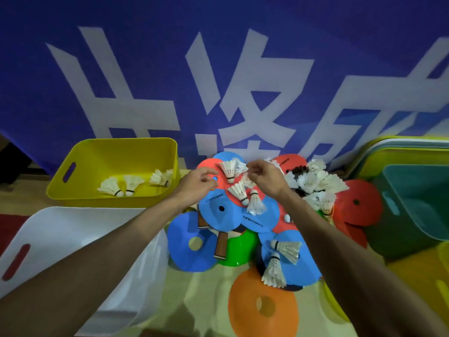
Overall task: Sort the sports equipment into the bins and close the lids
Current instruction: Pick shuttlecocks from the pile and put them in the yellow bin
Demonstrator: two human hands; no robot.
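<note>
The right hand (263,177) pinches the feathers of a white feathered shuttlecock (239,164) over a pile of red and blue plastic disc cones (220,216). The left hand (198,182), loosely curled, holds nothing. More shuttlecocks (121,186) lie in the yellow plastic bin (109,152). The blue banner (145,57) bears large white Chinese characters, cropped. The cones' small print is unreadable.

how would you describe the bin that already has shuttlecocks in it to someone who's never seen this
Start at the big blue banner with white characters along the back. At its foot on the left, behind the white bin, stands the yellow bin. It is the only bin showing shuttlecocks inside.
</note>
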